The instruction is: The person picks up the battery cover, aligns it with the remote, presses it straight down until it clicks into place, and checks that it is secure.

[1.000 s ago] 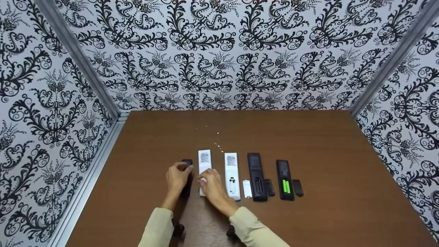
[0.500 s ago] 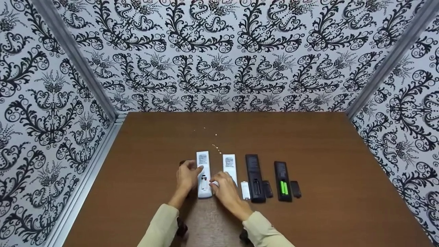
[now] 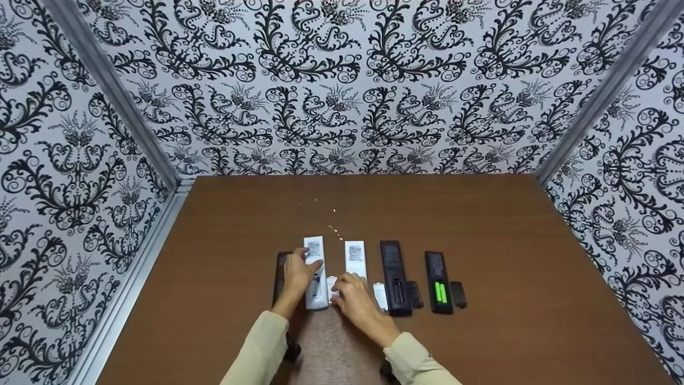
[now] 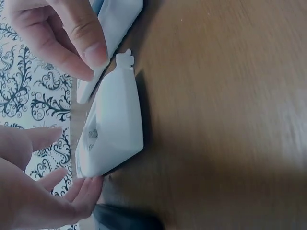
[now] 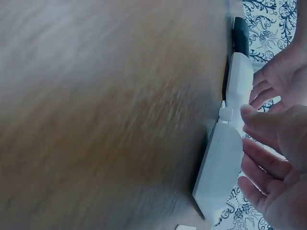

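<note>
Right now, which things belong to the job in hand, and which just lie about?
Likely in the job:
- left white remote, by left hand
- left white cover, by right hand

Likely lying about:
- leftmost black remote
- middle black remote
- rightmost black remote
- right white remote
- right white cover
- black covers
- green batteries

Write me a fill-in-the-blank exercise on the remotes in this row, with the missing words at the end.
1. Counting all the remotes gives ____.
2. The leftmost remote is coloured ____.
3. The remote under the left hand is coloured ____.
4. The batteries in the rightmost remote are coloured ____.

Missing words: five; black; white; green.
</note>
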Tool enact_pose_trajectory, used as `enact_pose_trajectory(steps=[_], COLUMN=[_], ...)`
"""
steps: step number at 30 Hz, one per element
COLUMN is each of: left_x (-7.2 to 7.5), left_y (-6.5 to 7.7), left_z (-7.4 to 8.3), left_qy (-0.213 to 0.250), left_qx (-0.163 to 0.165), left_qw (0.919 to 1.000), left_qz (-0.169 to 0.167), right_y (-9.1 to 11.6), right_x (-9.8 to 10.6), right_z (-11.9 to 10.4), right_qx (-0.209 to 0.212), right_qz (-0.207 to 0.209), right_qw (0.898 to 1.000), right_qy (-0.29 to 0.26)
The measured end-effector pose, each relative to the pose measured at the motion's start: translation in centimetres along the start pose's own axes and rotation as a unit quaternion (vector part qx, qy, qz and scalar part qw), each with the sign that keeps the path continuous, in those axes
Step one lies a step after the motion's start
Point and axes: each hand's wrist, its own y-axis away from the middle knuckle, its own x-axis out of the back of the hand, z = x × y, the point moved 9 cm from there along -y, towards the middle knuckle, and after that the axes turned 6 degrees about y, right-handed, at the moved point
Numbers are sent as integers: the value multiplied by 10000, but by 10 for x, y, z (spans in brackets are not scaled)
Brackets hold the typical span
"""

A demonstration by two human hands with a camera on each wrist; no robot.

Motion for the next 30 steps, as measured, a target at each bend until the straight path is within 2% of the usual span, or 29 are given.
enact_pose_trajectory(steps=[5, 11, 19, 22, 30], left_x=[-5, -7, -7, -7, -9], left_y=[0, -3, -10, -12, -15], left_z=[-1, -5, 0, -3, -6], left_qy=[-332, -539, -876, -877, -918], left_qx=[48, 236, 45, 179, 348], left_qw=[9994, 9982, 9961, 9956, 9942], left_qz=[131, 138, -118, -277, -431], right_y=[3, 5, 5, 5, 5], right_x=[-3, -9, -12, -13, -13], right_z=[-2, -2, -2, -3, -11], right_qx=[192, 152, 198, 190, 233], right_qz=[-93, -244, -295, -224, -178], right_qw=[9993, 9975, 9959, 9951, 9934], right_qy=[309, 645, 834, 942, 1109])
